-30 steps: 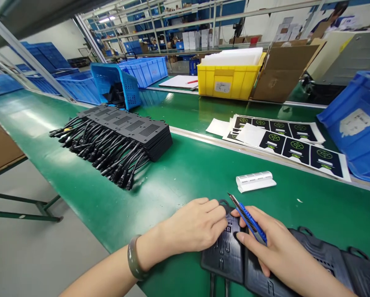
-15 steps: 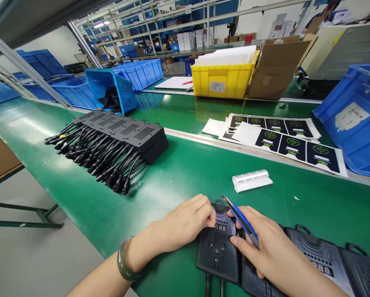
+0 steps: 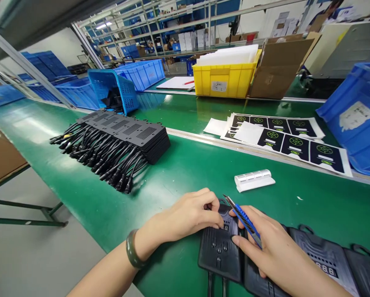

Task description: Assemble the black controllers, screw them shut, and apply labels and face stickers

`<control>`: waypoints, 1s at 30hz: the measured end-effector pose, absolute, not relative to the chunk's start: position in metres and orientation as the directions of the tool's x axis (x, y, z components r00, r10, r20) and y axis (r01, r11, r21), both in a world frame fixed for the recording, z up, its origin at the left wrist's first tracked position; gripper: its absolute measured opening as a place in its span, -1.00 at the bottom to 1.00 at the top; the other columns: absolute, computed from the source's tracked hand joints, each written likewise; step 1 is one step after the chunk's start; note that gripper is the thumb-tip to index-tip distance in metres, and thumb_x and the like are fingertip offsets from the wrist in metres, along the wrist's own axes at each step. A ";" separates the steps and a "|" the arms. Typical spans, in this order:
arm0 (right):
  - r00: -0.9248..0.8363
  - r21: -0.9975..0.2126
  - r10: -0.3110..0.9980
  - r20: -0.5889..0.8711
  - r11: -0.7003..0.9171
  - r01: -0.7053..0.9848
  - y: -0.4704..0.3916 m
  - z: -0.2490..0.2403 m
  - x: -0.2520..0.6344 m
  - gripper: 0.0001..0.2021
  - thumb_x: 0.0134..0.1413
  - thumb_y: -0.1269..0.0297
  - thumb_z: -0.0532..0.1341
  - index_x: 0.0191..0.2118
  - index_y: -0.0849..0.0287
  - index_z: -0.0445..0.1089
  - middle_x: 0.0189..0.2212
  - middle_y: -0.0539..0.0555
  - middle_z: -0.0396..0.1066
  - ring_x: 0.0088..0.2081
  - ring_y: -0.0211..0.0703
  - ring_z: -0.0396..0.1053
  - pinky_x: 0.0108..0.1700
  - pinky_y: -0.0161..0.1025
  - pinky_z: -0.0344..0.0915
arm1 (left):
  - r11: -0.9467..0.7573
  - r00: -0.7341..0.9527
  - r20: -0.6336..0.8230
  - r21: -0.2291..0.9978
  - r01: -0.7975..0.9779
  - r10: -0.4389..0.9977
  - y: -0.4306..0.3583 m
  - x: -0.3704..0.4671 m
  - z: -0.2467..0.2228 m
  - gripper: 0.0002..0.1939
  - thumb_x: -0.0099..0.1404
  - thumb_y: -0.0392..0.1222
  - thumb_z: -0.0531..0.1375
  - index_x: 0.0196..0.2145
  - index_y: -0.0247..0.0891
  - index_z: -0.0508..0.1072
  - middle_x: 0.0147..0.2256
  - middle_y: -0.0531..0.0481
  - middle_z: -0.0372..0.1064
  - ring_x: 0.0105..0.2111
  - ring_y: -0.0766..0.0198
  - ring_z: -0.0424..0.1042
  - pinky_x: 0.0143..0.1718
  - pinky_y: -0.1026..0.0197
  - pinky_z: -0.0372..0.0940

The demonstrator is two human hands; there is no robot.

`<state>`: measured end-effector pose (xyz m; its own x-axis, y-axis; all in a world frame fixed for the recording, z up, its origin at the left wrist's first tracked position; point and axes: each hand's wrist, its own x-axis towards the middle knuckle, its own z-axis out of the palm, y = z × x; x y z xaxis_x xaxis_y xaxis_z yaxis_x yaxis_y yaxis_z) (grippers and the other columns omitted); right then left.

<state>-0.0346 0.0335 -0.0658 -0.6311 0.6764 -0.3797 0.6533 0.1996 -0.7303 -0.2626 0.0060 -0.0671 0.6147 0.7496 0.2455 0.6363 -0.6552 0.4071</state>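
My right hand (image 3: 263, 237) holds a slim blue utility knife (image 3: 246, 220), its pointed metal tip aimed up and to the left. The thumb and a fingertip of that hand also rest on the right edge of a black controller box (image 3: 217, 251) with a digit display and several small buttons. My left hand (image 3: 191, 216) reaches over the display with its fingers curled and the fingertips pressed at it. Anything between those fingertips is too small to see. More black controllers (image 3: 321, 255) lie in a row, partly under my right forearm.
A curled strip of white labels (image 3: 254, 180) lies beyond my hands. Printed black sticker sheets (image 3: 296, 142) are behind it. Stacked black units with cables (image 3: 132, 134) stand left. A yellow bin (image 3: 223, 80), a cardboard box (image 3: 279, 70) and a blue bin (image 3: 354, 123) line the back and right.
My left hand has shifted slightly right across the display, covering more digits, with its fingers more arched. The right hand keeps its grip on the knife. The whole view has shifted a little.
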 end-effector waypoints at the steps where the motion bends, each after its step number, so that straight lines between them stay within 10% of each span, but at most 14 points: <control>1: -0.630 -0.730 0.678 -0.380 0.199 0.654 0.034 -0.066 -0.035 -0.79 0.22 0.31 0.02 -0.05 0.12 0.24 -0.12 0.11 0.36 -0.68 -0.38 0.21 -0.53 -0.23 0.33 | -0.665 0.633 0.224 0.375 0.646 0.741 0.008 -0.262 -0.065 -0.80 0.45 -0.23 0.13 -0.27 -0.17 0.55 -0.27 -0.01 0.31 -0.30 0.28 0.28 -0.33 0.26 0.20; 14: -0.629 -0.683 0.690 -0.357 0.267 0.680 0.034 -0.069 -0.036 -0.81 0.18 0.30 0.05 -0.10 0.13 0.26 -0.17 0.10 0.36 -0.54 -0.24 0.31 -0.27 -0.10 0.37 | -0.700 0.695 0.091 0.123 0.703 0.713 0.008 -0.249 -0.057 -0.72 0.52 -0.30 -0.01 -0.32 -0.29 0.42 -0.34 -0.01 0.32 -0.34 0.21 0.20 -0.32 0.18 0.15; 21: -0.638 -0.697 0.718 -0.280 0.305 0.649 0.032 -0.076 -0.039 -0.67 0.17 0.32 0.10 0.07 0.15 0.24 -0.08 0.18 0.32 -0.03 0.04 0.36 -0.03 0.00 0.31 | -0.566 0.592 0.054 0.372 0.736 0.804 0.000 -0.256 -0.063 -0.74 0.52 -0.34 -0.07 -0.30 -0.25 0.33 -0.32 0.00 0.29 -0.33 0.24 0.21 -0.30 0.25 0.21; 30: -0.618 -0.598 0.711 -0.336 0.346 0.723 0.033 -0.064 -0.048 -0.71 0.16 0.44 0.16 0.02 0.22 0.24 -0.17 0.14 0.32 -0.45 -0.17 0.31 -0.21 -0.08 0.33 | -0.367 0.321 0.233 0.805 0.465 0.918 -0.007 -0.274 -0.071 -0.86 0.44 -0.32 0.02 -0.29 -0.22 0.31 -0.30 -0.02 0.36 -0.31 0.29 0.35 -0.26 0.25 0.28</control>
<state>-0.0482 0.0332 -0.0638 -0.6178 0.7110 -0.3359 0.7232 0.3460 -0.5977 -0.2737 -0.0067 -0.0709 0.3211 0.9180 0.2330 0.4653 -0.3672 0.8054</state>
